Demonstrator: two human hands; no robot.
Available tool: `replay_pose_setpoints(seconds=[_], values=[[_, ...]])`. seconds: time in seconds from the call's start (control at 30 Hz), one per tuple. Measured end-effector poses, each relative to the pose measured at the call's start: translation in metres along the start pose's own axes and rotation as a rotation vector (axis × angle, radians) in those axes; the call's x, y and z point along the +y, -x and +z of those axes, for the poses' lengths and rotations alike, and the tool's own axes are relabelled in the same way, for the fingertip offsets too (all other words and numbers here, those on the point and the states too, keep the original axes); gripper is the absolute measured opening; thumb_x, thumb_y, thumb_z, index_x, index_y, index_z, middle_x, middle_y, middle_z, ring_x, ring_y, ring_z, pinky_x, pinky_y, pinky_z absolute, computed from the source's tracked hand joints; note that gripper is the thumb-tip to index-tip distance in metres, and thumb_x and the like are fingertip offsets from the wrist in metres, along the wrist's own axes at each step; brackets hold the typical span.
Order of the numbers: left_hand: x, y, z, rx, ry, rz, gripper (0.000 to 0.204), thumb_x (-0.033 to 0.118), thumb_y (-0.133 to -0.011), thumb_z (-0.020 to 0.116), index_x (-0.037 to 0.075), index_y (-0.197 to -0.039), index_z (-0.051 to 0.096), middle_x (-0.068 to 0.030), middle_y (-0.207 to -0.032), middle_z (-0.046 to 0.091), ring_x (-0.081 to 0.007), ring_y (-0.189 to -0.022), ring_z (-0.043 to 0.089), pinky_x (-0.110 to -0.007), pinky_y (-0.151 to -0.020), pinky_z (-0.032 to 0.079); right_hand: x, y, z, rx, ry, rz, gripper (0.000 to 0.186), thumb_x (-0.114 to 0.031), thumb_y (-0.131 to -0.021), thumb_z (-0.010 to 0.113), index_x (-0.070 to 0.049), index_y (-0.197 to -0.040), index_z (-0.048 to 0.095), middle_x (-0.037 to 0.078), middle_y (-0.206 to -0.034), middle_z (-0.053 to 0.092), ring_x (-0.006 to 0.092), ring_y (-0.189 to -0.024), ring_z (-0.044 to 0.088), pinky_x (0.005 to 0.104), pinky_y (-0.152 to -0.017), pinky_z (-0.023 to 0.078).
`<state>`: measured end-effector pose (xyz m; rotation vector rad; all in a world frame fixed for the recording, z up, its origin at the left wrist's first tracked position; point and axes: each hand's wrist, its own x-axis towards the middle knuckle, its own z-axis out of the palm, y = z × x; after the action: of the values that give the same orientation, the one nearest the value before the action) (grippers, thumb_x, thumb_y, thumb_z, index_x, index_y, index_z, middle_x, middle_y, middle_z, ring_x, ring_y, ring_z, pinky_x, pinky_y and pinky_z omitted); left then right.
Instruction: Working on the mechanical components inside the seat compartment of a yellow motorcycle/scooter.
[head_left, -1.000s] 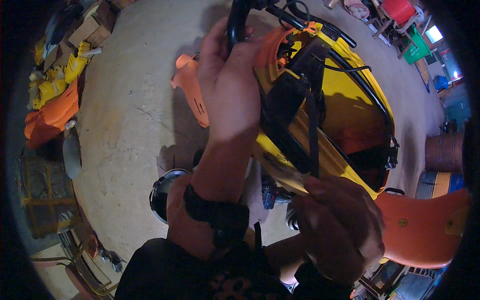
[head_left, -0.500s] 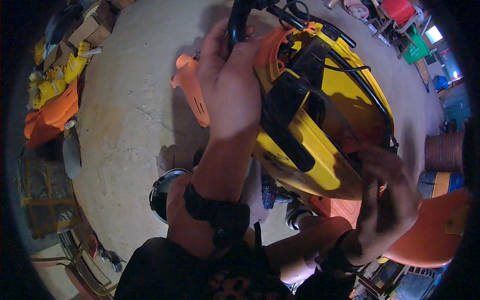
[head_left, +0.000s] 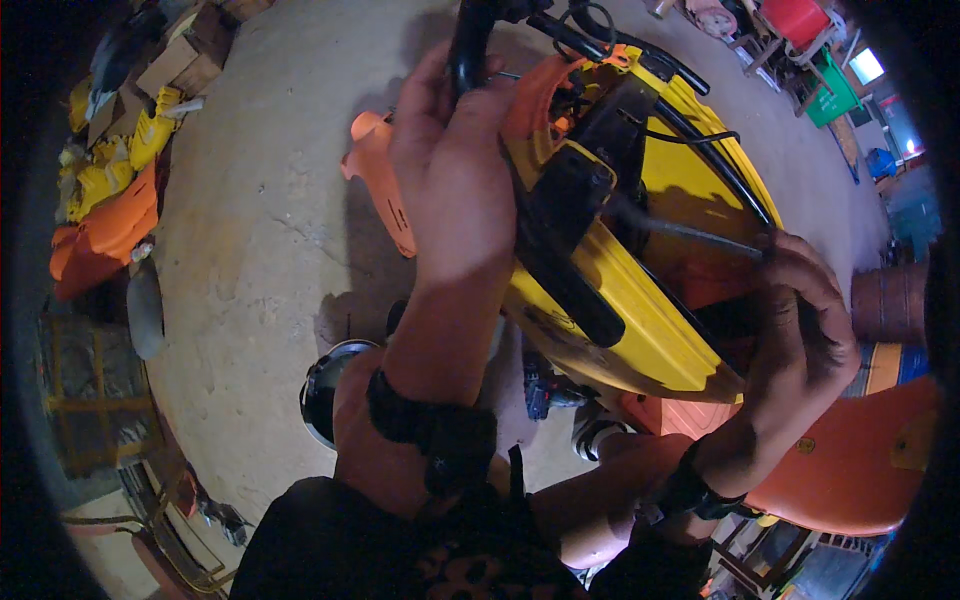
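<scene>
A yellow plastic body shell [head_left: 640,310] with black metal tubing and an orange part at its far end fills the space before me. My left hand [head_left: 450,150] is wrapped round a bent black tube [head_left: 470,45] at the top. Closed, my right hand [head_left: 805,315] pinches the end of a thin grey strand [head_left: 690,231], perhaps a cable or strip, which stretches left to a black bracket [head_left: 575,195]. The strand's far end is blurred. A thin black cable [head_left: 690,136] arches over the shell.
An orange plastic panel [head_left: 385,190] is left of my left hand. A round black bowl-like thing [head_left: 325,395] stands by my leg. Yellow and orange parts [head_left: 105,235] are piled at the left, with cardboard boxes [head_left: 185,60] behind. An orange seat [head_left: 840,465] is at lower right.
My right hand has moved up and slightly right, pulling the grey strand into a straighter line. The left hand keeps its hold on the tube, and the shell has shifted slightly.
</scene>
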<state>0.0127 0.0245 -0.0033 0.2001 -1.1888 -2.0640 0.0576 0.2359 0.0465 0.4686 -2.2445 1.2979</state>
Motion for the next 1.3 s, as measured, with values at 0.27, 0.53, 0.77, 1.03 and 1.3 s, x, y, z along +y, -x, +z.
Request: replay_pose_setpoints(seconds=[0.27,0.53,0.77,1.03,1.3], values=[[0.025,0.010,0.005,-0.400,-0.571,0.763,0.032,-0.002,-0.076,0.064,-0.001,-0.107,0.058,-0.0088,-0.100,0.062,-0.0161,-0.091,0.058,-0.027,-0.082,0.044,0.028,-0.002,-0.016,0.152,-0.059,0.014,0.013,0.007,-0.083,0.057,0.003,-0.091,0.066,0.014,-0.102,0.065,0.0195,-0.100,0.059,0.0307,-0.093,0.043],[0.050,0.014,0.018,-0.711,-0.912,0.148,0.027,-0.007,-0.081,0.055,0.001,-0.107,0.059,-0.0077,-0.094,0.065,-0.0144,-0.091,0.060,-0.026,-0.084,0.046,0.047,0.000,-0.017,0.213,-0.169,0.154,0.010,0.006,-0.082,0.059,0.003,-0.088,0.066,0.011,-0.098,0.066,0.0169,-0.093,0.061,0.0272,-0.088,0.045],[0.053,0.004,0.014,-0.826,-0.852,-0.015,0.023,-0.008,-0.081,0.054,-0.002,-0.103,0.059,-0.0120,-0.091,0.067,-0.0164,-0.085,0.064,-0.026,-0.077,0.048,0.052,0.000,-0.021,0.190,-0.263,0.147,0.010,0.005,-0.083,0.057,0.003,-0.088,0.065,0.009,-0.095,0.066,0.0161,-0.092,0.060,0.0267,-0.087,0.043],[0.057,0.006,0.018,-0.798,-0.969,-0.018,0.031,-0.010,-0.080,0.054,-0.001,-0.110,0.056,-0.0111,-0.097,0.066,-0.0153,-0.091,0.062,-0.027,-0.082,0.048,0.049,0.001,-0.019,0.181,-0.292,0.162,0.009,0.005,-0.083,0.057,0.003,-0.087,0.064,0.009,-0.095,0.066,0.0154,-0.091,0.060,0.0265,-0.085,0.045],[0.054,0.003,0.015,-0.821,-0.929,0.064,0.046,-0.007,-0.076,0.060,0.001,-0.122,0.052,-0.0091,-0.088,0.068,-0.0156,-0.087,0.061,-0.028,-0.083,0.045,0.051,0.001,-0.017,0.165,-0.310,0.151,0.007,0.005,-0.083,0.057,0.003,-0.086,0.064,0.009,-0.094,0.066,0.0155,-0.091,0.061,0.0262,-0.084,0.045]])
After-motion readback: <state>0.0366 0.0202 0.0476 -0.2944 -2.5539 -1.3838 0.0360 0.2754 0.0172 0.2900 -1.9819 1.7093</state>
